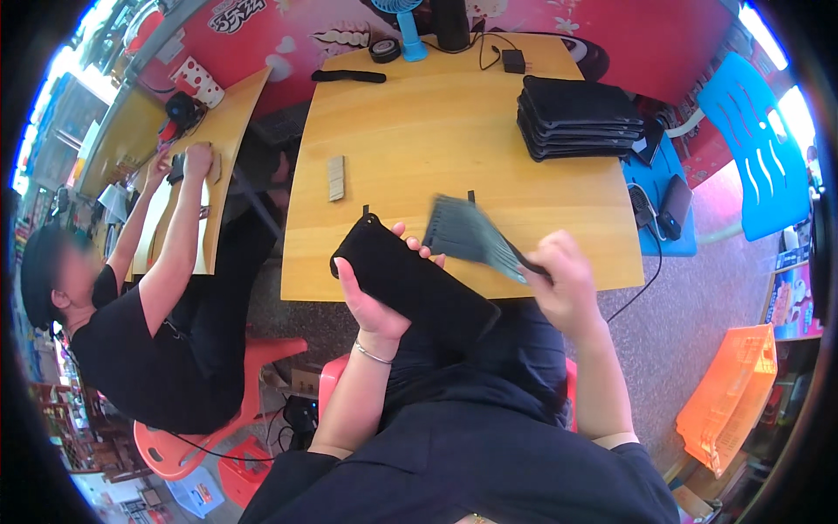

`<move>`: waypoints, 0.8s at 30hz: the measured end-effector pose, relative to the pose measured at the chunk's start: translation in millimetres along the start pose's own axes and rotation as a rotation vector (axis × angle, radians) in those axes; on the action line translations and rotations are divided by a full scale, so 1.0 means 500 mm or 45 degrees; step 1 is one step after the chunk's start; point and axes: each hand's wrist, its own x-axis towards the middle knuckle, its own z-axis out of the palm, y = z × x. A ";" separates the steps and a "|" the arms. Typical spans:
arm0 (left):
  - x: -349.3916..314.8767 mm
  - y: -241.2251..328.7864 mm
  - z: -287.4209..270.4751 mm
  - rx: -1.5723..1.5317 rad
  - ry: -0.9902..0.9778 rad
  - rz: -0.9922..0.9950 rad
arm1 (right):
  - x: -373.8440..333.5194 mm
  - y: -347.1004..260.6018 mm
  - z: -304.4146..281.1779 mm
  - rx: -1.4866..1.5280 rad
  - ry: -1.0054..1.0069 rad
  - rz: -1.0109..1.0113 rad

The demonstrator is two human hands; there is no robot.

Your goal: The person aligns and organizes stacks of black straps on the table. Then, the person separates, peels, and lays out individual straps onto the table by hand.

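Observation:
My left hand (377, 306) is closed round a flat black fabric pouch-like piece (419, 275), which tilts over the table's front edge with its far corner up. Fingers of that hand show beyond its far side. My right hand (566, 278) grips the near end of a thin grey-green, ribbed flat piece (471, 234), smeared by motion, just right of the black piece. I cannot tell what kind it is. On the table (401, 148) at the back right lies a stack of similar black flat pieces (578, 118).
Left of centre is a small pale rectangular block (337, 178). Along the back are a black strip (349, 76), a tape roll (384, 50), a blue fan (410, 31) and a charger (513, 61). A co-worker (148, 341) sits left. Orange crate (729, 397) and blue chair (755, 144) stand right.

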 end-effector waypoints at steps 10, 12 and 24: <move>-0.014 0.007 0.004 -0.083 0.070 -0.006 | -0.013 0.018 -0.080 0.249 0.593 0.360; -0.011 -0.002 0.004 -0.117 0.021 0.007 | -0.020 0.048 -0.097 0.494 0.701 0.356; 0.145 -0.164 0.051 0.191 0.326 -0.131 | -0.014 0.021 -0.259 0.978 1.182 0.200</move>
